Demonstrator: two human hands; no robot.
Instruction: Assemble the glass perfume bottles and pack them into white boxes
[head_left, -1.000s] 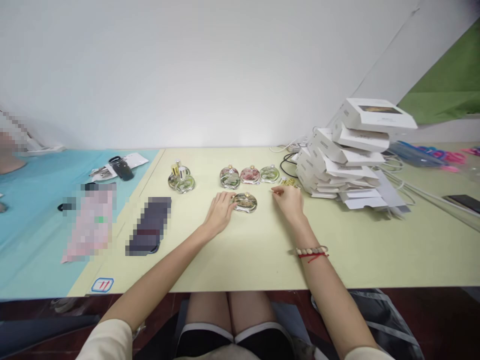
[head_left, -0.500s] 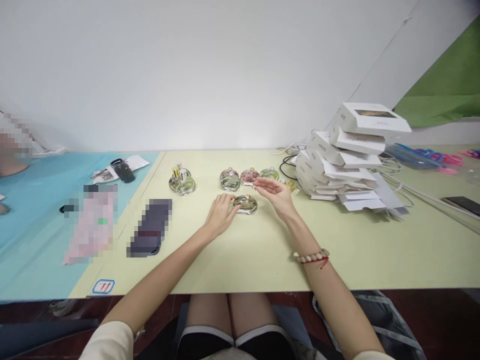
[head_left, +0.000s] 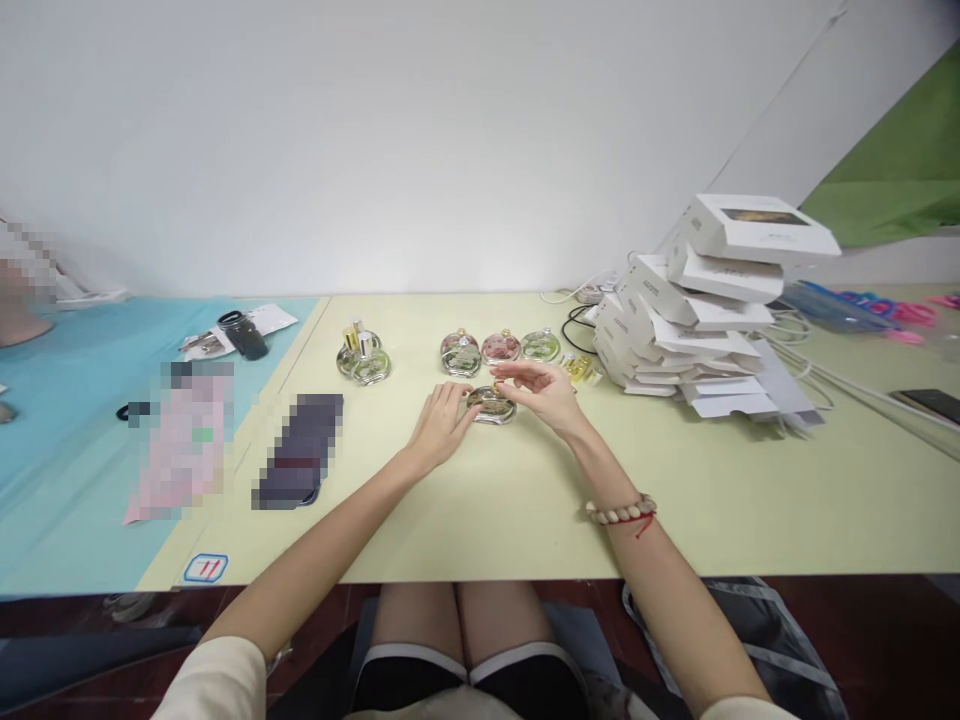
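Observation:
A flat round glass perfume bottle [head_left: 490, 405] with a gold neck stands on the pale yellow table [head_left: 525, 500] in front of me. My left hand [head_left: 439, 425] rests against its left side, fingers curled onto the glass. My right hand [head_left: 541, 392] hovers over the bottle's top from the right, thumb and fingers pinched on something small I cannot make out. Behind stand three similar bottles [head_left: 499, 348] in a row. A few small gold caps [head_left: 580, 368] lie to the right of the row.
Two more bottles [head_left: 362, 360] stand at the left. A leaning stack of white boxes [head_left: 697, 320] fills the right side, with cables behind it. A dark pouch [head_left: 300, 450] lies left of my arm. A blue cloth [head_left: 75, 420] with small items covers the far left.
My right hand left the gold caps at the right, swung left and came down over the top of the near bottle. My left hand stayed against the bottle.

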